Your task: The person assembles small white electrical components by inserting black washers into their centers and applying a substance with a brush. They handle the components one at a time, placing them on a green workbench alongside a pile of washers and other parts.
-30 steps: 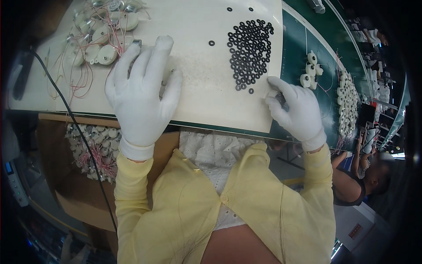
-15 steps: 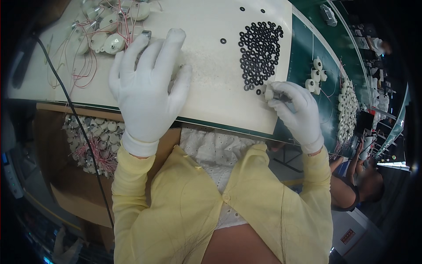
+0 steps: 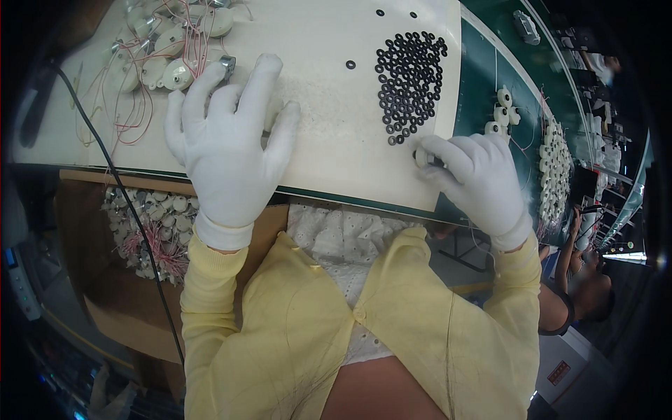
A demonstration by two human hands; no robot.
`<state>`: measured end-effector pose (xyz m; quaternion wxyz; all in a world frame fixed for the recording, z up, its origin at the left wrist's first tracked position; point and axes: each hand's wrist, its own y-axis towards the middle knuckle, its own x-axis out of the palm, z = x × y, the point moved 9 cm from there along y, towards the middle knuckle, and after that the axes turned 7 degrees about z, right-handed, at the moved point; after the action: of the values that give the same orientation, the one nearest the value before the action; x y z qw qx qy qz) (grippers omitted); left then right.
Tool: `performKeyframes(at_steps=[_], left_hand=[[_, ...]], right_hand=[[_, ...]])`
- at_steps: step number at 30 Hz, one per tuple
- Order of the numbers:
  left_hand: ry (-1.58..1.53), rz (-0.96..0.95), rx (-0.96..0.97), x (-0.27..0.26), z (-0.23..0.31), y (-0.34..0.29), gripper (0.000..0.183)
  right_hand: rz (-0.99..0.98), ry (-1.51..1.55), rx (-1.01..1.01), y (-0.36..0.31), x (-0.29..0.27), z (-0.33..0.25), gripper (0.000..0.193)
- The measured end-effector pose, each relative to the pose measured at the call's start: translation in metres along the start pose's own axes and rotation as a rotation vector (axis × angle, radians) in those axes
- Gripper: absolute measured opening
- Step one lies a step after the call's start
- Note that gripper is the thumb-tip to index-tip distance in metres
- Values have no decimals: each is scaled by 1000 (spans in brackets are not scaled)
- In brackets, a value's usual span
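Note:
My right hand (image 3: 483, 183), in a white glove, pinches a small white motor (image 3: 423, 158) at the table's front right. A black ring (image 3: 414, 154) shows at the motor's left end. Just beyond lies a patch of many loose black rings (image 3: 409, 87). My left hand (image 3: 227, 143), also gloved, is over the tabletop with fingers spread. Its fingertips are close to a pile of white motors (image 3: 176, 75) with silver cans and pink wires. A pale part (image 3: 271, 117) shows between thumb and forefinger; most of it is hidden, and whether I hold it is unclear.
A cardboard box (image 3: 126, 301) full of wired motors stands below the table's front left edge. A black cable (image 3: 112, 168) hangs across it. On the green surface at right are a few motors (image 3: 502, 115) and a dense group (image 3: 553, 171). Another person (image 3: 560, 308) is at far right.
My right hand has shifted slightly left and down and turned. The loose ring near the motor has left the table; a black ring now shows on the motor's end. My left hand moved slightly left.

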<state>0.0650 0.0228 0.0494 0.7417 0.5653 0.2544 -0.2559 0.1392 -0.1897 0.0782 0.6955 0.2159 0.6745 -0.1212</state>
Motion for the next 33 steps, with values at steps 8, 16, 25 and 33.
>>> performKeyframes(at_steps=[8, 16, 25, 33], left_hand=[[30, -57, 50, -4, 7, 3, 43], [-11, 7, 97, -8, 12, 4, 39], [-18, -34, 64, -2, 8, 1, 41], [-34, -90, 46, -1, 8, 0, 42]], right_hand=[[-33, -163, -118, 0, 0, -14, 16], [-26, -150, -87, -7, 6, -11, 12], [74, 248, 511, -46, 24, 57, 16], [176, 199, 620, -87, -4, 81, 24]])
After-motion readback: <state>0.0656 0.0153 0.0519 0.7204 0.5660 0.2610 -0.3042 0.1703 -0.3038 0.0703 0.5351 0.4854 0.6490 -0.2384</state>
